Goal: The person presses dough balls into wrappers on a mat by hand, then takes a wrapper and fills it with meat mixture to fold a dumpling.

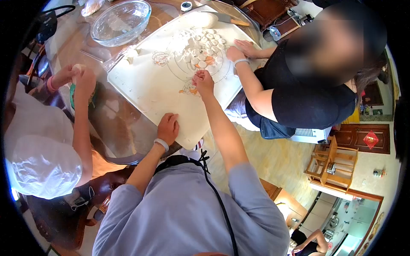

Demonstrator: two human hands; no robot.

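A large white pastry board (145, 91) with printed cartoon figures lies over the table's edge before me. My right hand (204, 83) is over its middle, fingertips pinched together; anything between them is too small to make out. Just beyond those fingers are several small round dough pieces (202, 57), with floury ones heaped behind. My left hand (168, 128) rests at the board's near edge, fingers loosely bent and apart, holding nothing that I can see. A larger lump of dough (205, 19) sits at the far corner, beside a knife (230, 19) with a wooden handle.
On my right a person in black has both hands (241, 52) on the board. To the left, another person's hands (81, 80) hold a pale piece above a green container (73, 96). A glass bowl (121, 25) stands on the table (115, 121) at the far left.
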